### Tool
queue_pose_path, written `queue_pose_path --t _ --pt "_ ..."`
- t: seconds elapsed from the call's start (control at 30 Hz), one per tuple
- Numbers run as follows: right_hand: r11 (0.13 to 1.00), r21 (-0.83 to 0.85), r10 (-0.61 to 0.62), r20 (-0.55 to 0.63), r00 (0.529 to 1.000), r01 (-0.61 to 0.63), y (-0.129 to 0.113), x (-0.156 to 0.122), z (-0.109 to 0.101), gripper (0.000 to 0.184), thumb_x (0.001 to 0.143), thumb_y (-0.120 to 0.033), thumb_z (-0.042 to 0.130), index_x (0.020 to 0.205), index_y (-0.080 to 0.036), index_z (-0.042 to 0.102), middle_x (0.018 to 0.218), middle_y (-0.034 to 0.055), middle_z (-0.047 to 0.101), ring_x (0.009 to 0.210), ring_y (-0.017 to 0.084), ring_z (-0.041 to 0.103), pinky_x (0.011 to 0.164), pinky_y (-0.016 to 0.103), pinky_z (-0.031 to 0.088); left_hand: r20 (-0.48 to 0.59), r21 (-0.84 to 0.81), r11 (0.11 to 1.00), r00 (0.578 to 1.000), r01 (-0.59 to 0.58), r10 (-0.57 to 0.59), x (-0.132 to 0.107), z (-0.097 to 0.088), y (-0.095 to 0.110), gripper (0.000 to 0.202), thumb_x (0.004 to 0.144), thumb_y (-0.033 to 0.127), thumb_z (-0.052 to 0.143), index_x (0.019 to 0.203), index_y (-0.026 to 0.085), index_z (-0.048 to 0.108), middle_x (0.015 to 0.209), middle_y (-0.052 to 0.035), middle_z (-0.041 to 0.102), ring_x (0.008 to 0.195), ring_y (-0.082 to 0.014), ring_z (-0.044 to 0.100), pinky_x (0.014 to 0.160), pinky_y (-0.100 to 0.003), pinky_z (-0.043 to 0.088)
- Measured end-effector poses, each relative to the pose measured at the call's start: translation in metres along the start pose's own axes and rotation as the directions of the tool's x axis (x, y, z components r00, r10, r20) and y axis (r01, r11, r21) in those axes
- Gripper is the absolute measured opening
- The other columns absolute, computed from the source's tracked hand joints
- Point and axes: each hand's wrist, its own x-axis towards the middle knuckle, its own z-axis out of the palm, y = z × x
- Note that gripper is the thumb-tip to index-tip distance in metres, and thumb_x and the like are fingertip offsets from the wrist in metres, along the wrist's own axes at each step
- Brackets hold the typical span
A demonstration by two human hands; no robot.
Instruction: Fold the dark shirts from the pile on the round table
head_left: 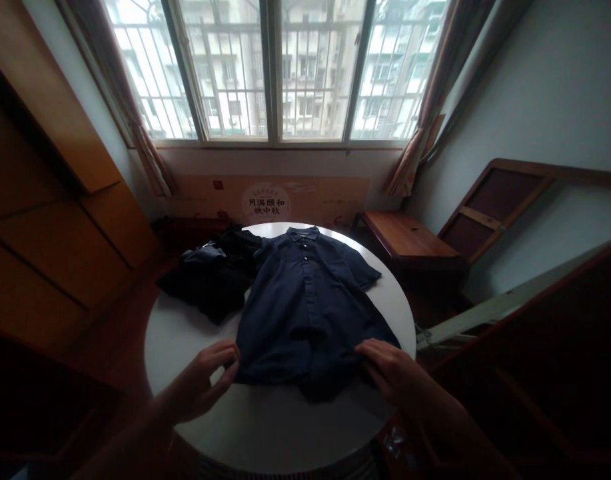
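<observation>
A dark blue short-sleeved button shirt [285, 300] lies front up on a round white table [265, 437], its collar pointing toward the window. The lower hem is nearest me and sags unevenly in the middle. At the shirt's lower left edge, my left hand [210, 380] has thumb and fingers closed on the cloth. My right hand [392, 370] grips the lower right part of the hem, with its fingertips on top of the fabric and the thumb partly hidden. A heap of black clothes [210, 280] rests on the table left of the shirt.
Behind the table, a printed banner [200, 193] runs below the barred window [310, 73]. To the back right stands a wooden bench or low table [410, 235]. Wooden cabinets [60, 247] line the left side. Dark furniture [545, 373] is close on my right.
</observation>
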Motion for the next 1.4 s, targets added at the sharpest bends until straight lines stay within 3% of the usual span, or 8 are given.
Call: queue_pose_path --t 0.27,0.43,0.53,0.73,0.97,1.1,1.23,1.4 --pt "0.953 0.269 0.043 0.332 0.942 -0.138 0.001 -0.002 -0.035 0.033 0.099 -0.043 0.047 0.112 -0.02 0.067 0.111 0.0079 0.07 0.105 0.023 0.064 0.095 0.037 0.048 0.18 -0.025 0.992 0.976 0.127 -0.121 0.007 -0.014 -0.027 0.045 0.104 0.033 0.031 0.068 0.018 0.052 0.066 0.0012 0.051 0.061 -0.0115 0.051 0.064 -0.024 0.042" --pt "0.983 0.177 0.01 0.151 0.988 -0.037 0.033 0.072 -0.011 0.038 0.097 -0.046 0.049 0.11 -0.017 0.07 0.113 0.0106 0.07 0.104 0.023 0.065 0.098 0.036 0.048 0.099 0.196 0.98 0.993 0.046 -0.067 0.079 0.015 -0.033 0.031 0.102 0.032 0.039 0.095 0.018 0.065 0.1 -0.0074 0.066 0.091 -0.0182 0.063 0.087 -0.031 0.05" --pt "0.99 -0.077 0.12 0.03 0.992 -0.117 0.063 0.134 0.016 0.045 0.097 -0.044 0.049 0.131 -0.017 0.062 0.142 0.0146 0.055 0.132 0.03 0.048 0.112 0.047 0.036 0.111 0.312 0.95 0.994 -0.013 -0.023 0.146 0.049 -0.048 0.033 0.1 0.026 0.04 0.123 0.018 0.063 0.132 -0.011 0.06 0.124 -0.0221 0.054 0.109 -0.038 0.041" --pt "0.88 -0.278 0.415 0.055 0.908 -0.385 0.118 0.202 0.056 0.056 0.101 -0.053 0.031 0.154 -0.033 0.032 0.163 -0.0002 0.024 0.149 0.035 0.017 0.112 0.073 0.01 0.095 0.503 0.816 0.92 0.285 -0.38 0.252 0.101 -0.099 0.054 0.101 0.041 0.035 0.153 0.028 0.034 0.162 -0.0104 0.025 0.148 -0.0377 0.021 0.114 -0.063 0.023" --pt "0.893 -0.234 0.4 0.025 0.916 -0.384 0.156 0.22 0.063 0.05 0.102 -0.05 0.031 0.151 -0.041 0.035 0.162 -0.0042 0.026 0.149 0.03 0.018 0.113 0.071 0.009 0.016 0.508 0.791 0.914 0.341 -0.405 0.28 0.116 -0.136 0.055 0.1 0.046 0.029 0.154 0.037 0.031 0.164 -0.0037 0.021 0.15 -0.0369 0.014 0.116 -0.065 0.014" --pt "0.883 -0.205 0.422 -0.043 0.906 -0.421 0.164 0.229 0.054 0.044 0.102 -0.047 0.033 0.142 -0.038 0.05 0.154 -0.0013 0.043 0.142 0.026 0.034 0.115 0.057 0.023 0.015 0.51 0.789 0.913 0.343 -0.407 0.285 0.116 -0.14 0.056 0.099 0.046 0.027 0.154 0.037 0.03 0.164 -0.0036 0.02 0.15 -0.0368 0.014 0.116 -0.065 0.013" --pt "0.773 -0.191 0.557 -0.251 0.791 -0.605 0.183 0.219 0.022 0.046 0.103 -0.03 0.025 0.128 -0.016 0.061 0.136 0.0158 0.057 0.126 0.026 0.05 0.105 0.039 0.039 0.018 0.497 0.797 0.915 0.342 -0.403 0.285 0.116 -0.141 0.056 0.099 0.047 0.027 0.154 0.036 0.03 0.164 -0.0039 0.02 0.15 -0.0368 0.013 0.116 -0.065 0.012" --pt "0.543 -0.153 0.735 -0.388 0.556 -0.825 0.226 0.183 -0.017 0.053 0.093 -0.041 0.051 0.125 0.001 0.058 0.126 0.0328 0.053 0.12 0.042 0.051 0.091 0.049 0.045 -0.009 0.486 0.804 0.922 0.342 -0.387 0.285 0.12 -0.142 0.056 0.099 0.045 0.029 0.154 0.035 0.032 0.163 -0.005 0.022 0.149 -0.038 0.015 0.116 -0.065 0.013"
